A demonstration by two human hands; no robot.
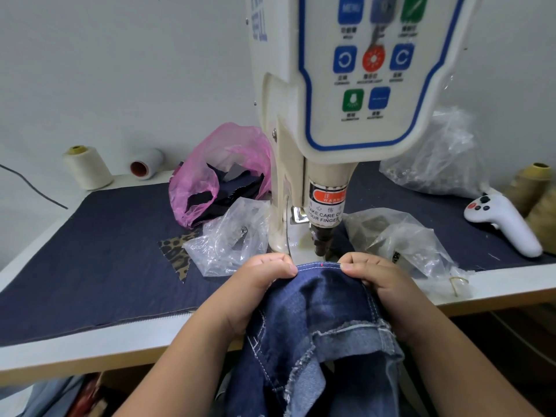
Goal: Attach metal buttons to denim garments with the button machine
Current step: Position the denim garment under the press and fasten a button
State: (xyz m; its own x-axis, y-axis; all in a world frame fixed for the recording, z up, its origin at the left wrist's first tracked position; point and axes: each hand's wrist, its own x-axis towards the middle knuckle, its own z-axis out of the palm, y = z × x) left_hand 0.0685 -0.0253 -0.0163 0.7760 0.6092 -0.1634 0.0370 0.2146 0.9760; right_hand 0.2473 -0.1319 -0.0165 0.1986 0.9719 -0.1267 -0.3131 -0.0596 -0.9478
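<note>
Head view: both hands, left (264, 281) & right (373, 278), pinch the denim garment (325, 299) hem taut, edge running left-right at tabletop (90, 341) front edge, just short of button machine (322, 236) punch; hands equally near.

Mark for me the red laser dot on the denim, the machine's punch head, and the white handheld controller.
red laser dot (322, 264), head view, on the denim's stitched top edge.
punch head (319, 243), head view, on its dark metal tip.
white controller (508, 225), head view, on its handle.

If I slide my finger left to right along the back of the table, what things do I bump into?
Cream thread cone → white spool lying on its side → pink plastic bag → button machine → clear plastic bag → white handheld controller.
</note>
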